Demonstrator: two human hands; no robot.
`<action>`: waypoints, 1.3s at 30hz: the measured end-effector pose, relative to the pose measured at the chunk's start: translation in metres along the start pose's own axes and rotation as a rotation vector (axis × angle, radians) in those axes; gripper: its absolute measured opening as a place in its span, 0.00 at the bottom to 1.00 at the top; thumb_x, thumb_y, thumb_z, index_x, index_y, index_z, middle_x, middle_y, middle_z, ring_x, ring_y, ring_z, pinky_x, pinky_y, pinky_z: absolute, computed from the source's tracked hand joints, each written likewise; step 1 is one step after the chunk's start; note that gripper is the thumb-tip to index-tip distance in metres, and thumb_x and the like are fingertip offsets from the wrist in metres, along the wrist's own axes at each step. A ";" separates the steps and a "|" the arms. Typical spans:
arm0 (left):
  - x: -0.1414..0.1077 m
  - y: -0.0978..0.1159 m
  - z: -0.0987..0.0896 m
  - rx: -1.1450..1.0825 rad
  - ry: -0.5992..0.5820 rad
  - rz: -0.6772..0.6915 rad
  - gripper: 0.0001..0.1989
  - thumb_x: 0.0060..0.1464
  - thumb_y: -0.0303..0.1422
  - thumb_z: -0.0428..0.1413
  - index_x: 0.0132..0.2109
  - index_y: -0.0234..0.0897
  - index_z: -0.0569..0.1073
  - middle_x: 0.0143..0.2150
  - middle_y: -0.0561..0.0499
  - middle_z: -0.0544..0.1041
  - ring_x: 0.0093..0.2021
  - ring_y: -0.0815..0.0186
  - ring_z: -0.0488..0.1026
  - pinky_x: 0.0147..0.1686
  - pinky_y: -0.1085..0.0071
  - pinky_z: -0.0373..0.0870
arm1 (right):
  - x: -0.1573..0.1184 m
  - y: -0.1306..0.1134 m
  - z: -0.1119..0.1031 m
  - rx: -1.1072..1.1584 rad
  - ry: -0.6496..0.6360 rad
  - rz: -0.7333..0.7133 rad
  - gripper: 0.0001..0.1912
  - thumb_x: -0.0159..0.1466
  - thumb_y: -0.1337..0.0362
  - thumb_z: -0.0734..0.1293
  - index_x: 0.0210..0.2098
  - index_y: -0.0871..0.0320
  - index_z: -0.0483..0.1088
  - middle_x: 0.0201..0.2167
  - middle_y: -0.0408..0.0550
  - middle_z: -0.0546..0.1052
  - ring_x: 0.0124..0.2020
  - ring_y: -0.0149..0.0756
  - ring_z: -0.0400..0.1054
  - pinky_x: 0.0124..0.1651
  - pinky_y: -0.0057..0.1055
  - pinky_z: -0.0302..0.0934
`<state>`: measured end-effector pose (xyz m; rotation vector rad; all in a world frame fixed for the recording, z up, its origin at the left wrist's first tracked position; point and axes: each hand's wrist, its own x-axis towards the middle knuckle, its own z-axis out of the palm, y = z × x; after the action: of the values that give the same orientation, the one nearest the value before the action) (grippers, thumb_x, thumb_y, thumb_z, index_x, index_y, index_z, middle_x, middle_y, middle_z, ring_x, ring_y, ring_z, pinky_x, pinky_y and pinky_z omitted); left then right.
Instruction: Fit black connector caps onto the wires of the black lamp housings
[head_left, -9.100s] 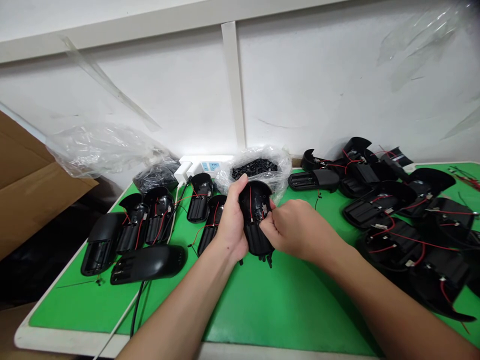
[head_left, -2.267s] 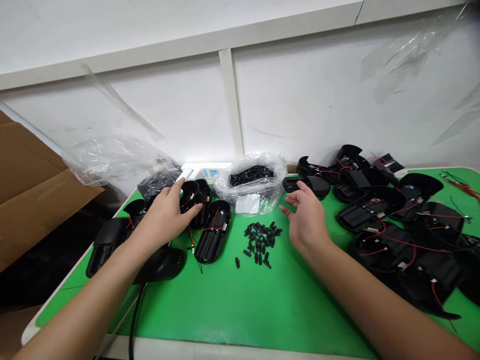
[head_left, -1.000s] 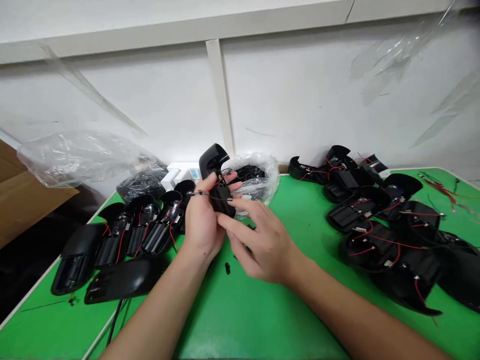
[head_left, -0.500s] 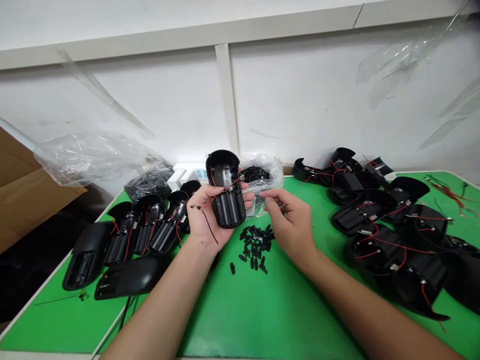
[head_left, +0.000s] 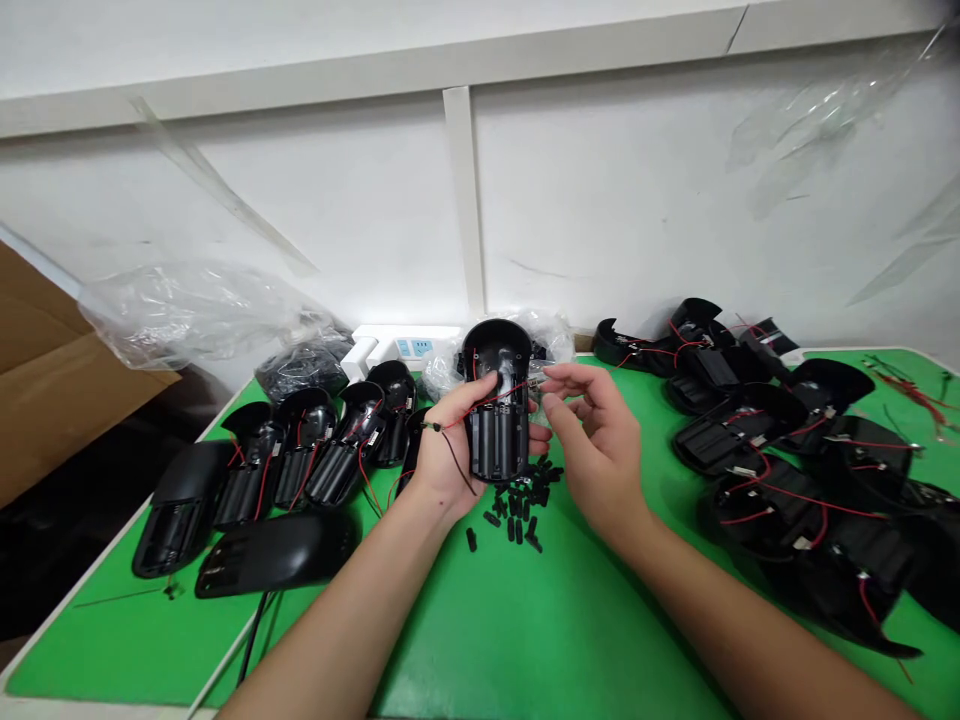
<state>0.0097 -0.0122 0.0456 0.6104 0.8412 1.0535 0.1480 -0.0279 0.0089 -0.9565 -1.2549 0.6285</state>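
One green table (head_left: 570, 620) carries everything. A heap of wired black shells (head_left: 742, 430) lies toward its right side, with a row of similar shells (head_left: 251, 490) on the left. Behind the hands, a clear plastic bag (head_left: 442, 378) sits beside a white power strip (head_left: 420, 342). The left hand (head_left: 439, 465) grips a black shell (head_left: 499, 450) above the middle of the table, hollow side up, thumb along its edge. The right hand (head_left: 604, 450) is just beside it, thumb and index finger nearly together; whether they pinch anything, I cannot tell. Small black pieces (head_left: 519, 530) lie below. A red wire (head_left: 484, 402) crosses the shell. For careful work, I'd judge a firm hold on the rim best, the wire slack and away from edges, with light fingertip pressure near its thin ends.
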 end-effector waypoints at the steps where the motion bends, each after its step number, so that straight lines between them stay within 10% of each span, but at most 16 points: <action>1: 0.000 0.000 0.000 -0.003 0.002 -0.020 0.19 0.55 0.43 0.61 0.45 0.30 0.80 0.35 0.41 0.83 0.32 0.58 0.82 0.32 0.64 0.82 | 0.001 0.000 0.000 0.038 0.001 0.030 0.11 0.69 0.61 0.67 0.50 0.54 0.74 0.43 0.47 0.76 0.42 0.36 0.72 0.42 0.36 0.68; 15: -0.002 -0.006 0.008 -0.023 0.067 0.008 0.15 0.57 0.36 0.62 0.50 0.39 0.71 0.29 0.54 0.75 0.19 0.69 0.73 0.15 0.76 0.66 | 0.003 -0.012 0.007 0.680 -0.275 0.660 0.28 0.62 0.50 0.75 0.61 0.45 0.73 0.34 0.40 0.74 0.27 0.31 0.63 0.23 0.24 0.53; 23: 0.007 -0.007 0.004 0.115 0.101 0.076 0.17 0.56 0.39 0.60 0.47 0.32 0.77 0.26 0.51 0.75 0.19 0.72 0.69 0.19 0.76 0.69 | 0.017 -0.005 0.003 0.844 -0.163 0.808 0.19 0.64 0.49 0.69 0.47 0.55 0.78 0.37 0.48 0.82 0.36 0.43 0.76 0.37 0.38 0.71; 30: 0.009 -0.010 -0.006 0.379 0.404 0.587 0.11 0.55 0.36 0.62 0.43 0.33 0.79 0.37 0.47 0.78 0.37 0.67 0.76 0.34 0.72 0.74 | 0.021 0.002 0.001 0.764 0.075 0.846 0.14 0.60 0.52 0.71 0.37 0.57 0.77 0.28 0.49 0.80 0.26 0.38 0.72 0.30 0.34 0.70; 39: -0.006 -0.016 -0.002 1.027 0.133 1.137 0.14 0.61 0.32 0.62 0.54 0.42 0.79 0.43 0.49 0.79 0.43 0.67 0.75 0.45 0.67 0.73 | 0.008 0.001 0.009 0.680 -0.053 0.658 0.17 0.58 0.56 0.75 0.47 0.53 0.80 0.44 0.42 0.83 0.47 0.41 0.76 0.46 0.33 0.70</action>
<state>0.0146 -0.0237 0.0334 2.0640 1.1599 1.6352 0.1416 -0.0187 0.0126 -0.7547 -0.6556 1.4891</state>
